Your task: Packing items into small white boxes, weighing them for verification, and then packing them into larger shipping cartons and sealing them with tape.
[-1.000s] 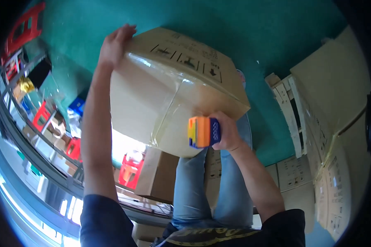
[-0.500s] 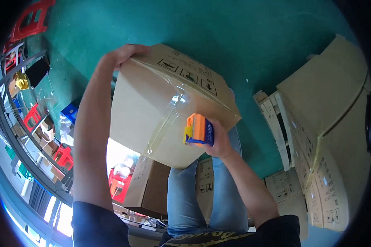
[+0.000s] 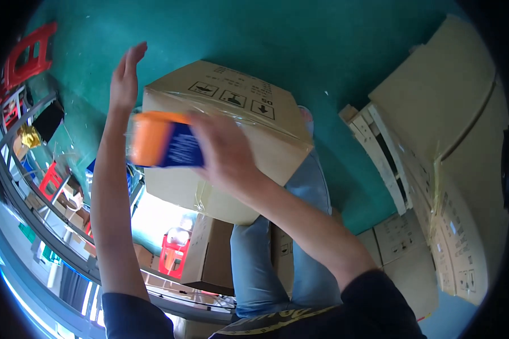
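Observation:
A brown cardboard box [image 3: 232,118] with clear tape over its top rests against my legs above a green floor. My right hand [image 3: 223,150] grips an orange and blue tape dispenser [image 3: 164,147] and holds it over the box's left side. At the box's far left corner, my left hand [image 3: 125,76] is raised, its fingers straight and apart, holding nothing and just off the box.
Stacked cardboard boxes [image 3: 452,169] on a wooden pallet [image 3: 379,152] stand at the right. More boxes [image 3: 206,254] lie below near my legs. Red plastic stools [image 3: 172,257] and metal shelving [image 3: 34,186] line the left.
My right hand has swept the tape dispenser leftward and closer to the camera across the box. My left hand has lifted off the box's far corner and opened.

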The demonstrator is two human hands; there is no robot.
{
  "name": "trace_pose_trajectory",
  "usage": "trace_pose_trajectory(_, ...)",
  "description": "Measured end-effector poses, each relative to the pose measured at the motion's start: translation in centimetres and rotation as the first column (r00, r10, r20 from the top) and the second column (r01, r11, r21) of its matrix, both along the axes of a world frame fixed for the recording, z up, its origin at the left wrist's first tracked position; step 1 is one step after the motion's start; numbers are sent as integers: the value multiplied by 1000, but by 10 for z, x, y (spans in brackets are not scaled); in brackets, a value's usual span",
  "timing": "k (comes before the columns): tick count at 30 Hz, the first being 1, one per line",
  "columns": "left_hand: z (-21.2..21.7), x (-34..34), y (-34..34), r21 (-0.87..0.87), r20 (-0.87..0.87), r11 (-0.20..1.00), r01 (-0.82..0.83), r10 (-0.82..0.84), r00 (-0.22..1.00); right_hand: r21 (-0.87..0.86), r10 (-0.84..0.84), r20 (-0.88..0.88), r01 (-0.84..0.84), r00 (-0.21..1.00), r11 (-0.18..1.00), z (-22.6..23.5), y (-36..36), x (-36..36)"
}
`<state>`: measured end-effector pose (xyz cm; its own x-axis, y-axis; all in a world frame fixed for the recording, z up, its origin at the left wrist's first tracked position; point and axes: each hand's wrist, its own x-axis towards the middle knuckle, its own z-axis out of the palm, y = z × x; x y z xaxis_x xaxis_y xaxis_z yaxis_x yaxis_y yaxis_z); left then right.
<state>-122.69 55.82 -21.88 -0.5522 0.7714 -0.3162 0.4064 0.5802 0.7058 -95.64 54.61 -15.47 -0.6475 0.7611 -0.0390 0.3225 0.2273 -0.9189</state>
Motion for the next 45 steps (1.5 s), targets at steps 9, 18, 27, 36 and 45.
trace_pose_trajectory(9, -23, 11, -57, -38, 77, 998, 46, -43, 996, 305, -15, 94, -14, 995, 952, -41, 11, 32)
trace_pose_trajectory(18, -4, 215, -23, -175, -375, 689, 703, -707, 599, 3, -87, 468, 97, 880, 995, -6, -48, 201)
trace_pose_trajectory(27, 12, 342, -38, -155, -275, 747, 647, -662, 698, -87, -609, 304, 658, 733, 748, 22, -32, 264)
trace_pose_trajectory(36, 74, 271, -140, 3, 816, 927, 375, -219, 535, -442, 56, 92, -10, 994, 897, -76, 119, -89)
trace_pose_trajectory(45, -7, 55, -42, -57, -466, 986, -155, 111, 878, -579, 45, 440, 245, 897, 778, -113, 70, 165)
